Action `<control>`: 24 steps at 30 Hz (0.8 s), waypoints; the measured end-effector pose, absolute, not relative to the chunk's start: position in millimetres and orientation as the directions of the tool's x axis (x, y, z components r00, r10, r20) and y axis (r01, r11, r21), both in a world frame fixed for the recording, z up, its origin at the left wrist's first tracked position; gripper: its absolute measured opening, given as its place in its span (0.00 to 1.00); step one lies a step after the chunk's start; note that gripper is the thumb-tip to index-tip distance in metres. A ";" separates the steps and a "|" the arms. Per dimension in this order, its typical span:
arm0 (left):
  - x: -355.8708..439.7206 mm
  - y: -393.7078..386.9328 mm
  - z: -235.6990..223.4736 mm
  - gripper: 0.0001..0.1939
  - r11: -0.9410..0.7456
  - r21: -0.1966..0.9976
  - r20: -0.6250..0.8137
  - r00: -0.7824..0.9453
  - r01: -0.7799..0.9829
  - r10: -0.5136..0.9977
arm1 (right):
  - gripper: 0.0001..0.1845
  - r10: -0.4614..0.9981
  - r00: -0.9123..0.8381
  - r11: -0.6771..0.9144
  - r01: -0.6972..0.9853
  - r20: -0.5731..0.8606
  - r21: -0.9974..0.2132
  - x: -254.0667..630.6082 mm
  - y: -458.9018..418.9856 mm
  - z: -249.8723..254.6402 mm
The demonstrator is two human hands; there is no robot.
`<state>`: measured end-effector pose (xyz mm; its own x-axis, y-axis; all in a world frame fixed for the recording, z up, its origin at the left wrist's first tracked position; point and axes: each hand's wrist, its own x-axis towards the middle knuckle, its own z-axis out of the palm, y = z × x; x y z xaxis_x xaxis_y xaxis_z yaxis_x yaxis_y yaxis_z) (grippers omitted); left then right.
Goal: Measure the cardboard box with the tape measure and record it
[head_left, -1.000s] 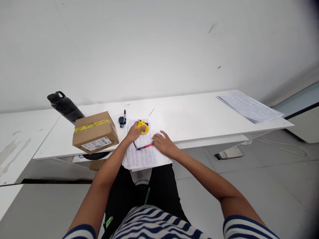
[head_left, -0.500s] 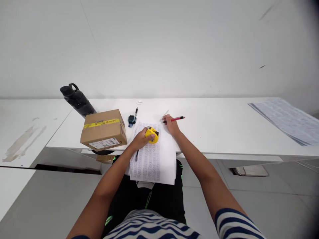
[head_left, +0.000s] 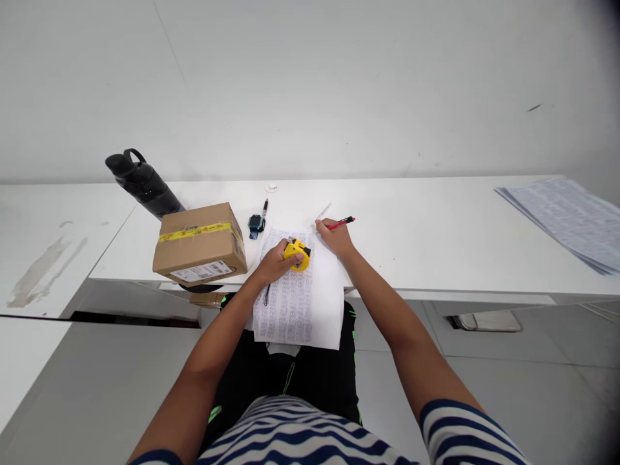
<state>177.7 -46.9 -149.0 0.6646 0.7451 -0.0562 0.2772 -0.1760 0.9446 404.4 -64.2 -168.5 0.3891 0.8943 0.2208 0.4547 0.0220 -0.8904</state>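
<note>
My left hand (head_left: 275, 261) is closed around a yellow tape measure (head_left: 297, 252) whose black strap hangs down over a stack of printed sheets (head_left: 295, 303). The sheets overhang the front edge of the white table (head_left: 416, 239). My right hand (head_left: 334, 236) grips a red pen (head_left: 341, 223) just past the top right corner of the sheets, its tip pointing right.
A taped cardboard box (head_left: 199, 250) stands left of the sheets, a black bottle (head_left: 143, 184) behind it. A small blue watch (head_left: 256, 224) and a black pen (head_left: 265, 206) lie beyond the sheets. More printed papers (head_left: 566, 216) lie at the far right.
My right hand picked the red pen up off the sheets and carried it up to their top right corner. The left hand lifted the tape measure slightly. The view shifted.
</note>
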 end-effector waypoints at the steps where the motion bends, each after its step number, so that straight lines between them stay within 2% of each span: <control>1: 177.7 -47.0 -148.5 0.25 -0.172 0.947 -0.055 0.664 0.272 0.746 | 0.24 0.888 0.395 0.028 0.465 0.236 -0.885 403.8 -65.5 -167.2; 6: 178.0 -46.4 -149.3 0.25 -0.147 0.954 -0.066 0.664 0.261 0.745 | 0.20 0.799 0.508 0.023 0.509 0.321 -0.861 398.1 -74.2 -162.3; 9: 178.4 -45.7 -149.8 0.25 -0.153 0.955 -0.053 0.654 0.254 0.754 | 0.18 0.825 0.496 0.040 0.424 0.269 -0.905 393.6 -77.5 -163.0; 12: 178.6 -45.6 -148.6 0.25 -0.173 0.948 -0.044 0.647 0.268 0.761 | 0.23 0.866 0.460 0.010 0.376 0.196 -0.927 390.8 -77.9 -165.1; 16: 178.4 -47.2 -145.8 0.25 -0.183 0.941 -0.049 0.650 0.284 0.758 | 0.25 0.828 0.517 0.001 0.391 0.220 -0.920 391.3 -75.3 -168.3; 24: 178.5 -50.1 -140.4 0.24 -0.182 0.931 -0.069 0.643 0.317 0.763 | 0.22 0.845 0.488 -0.011 0.421 0.217 -0.907 394.5 -73.7 -170.3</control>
<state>178.5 -50.1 -140.4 0.6431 0.7626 -0.0693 0.3166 -0.1825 0.9308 394.5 -73.7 -170.3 0.4883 0.8454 0.2165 0.4214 -0.0112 -0.9068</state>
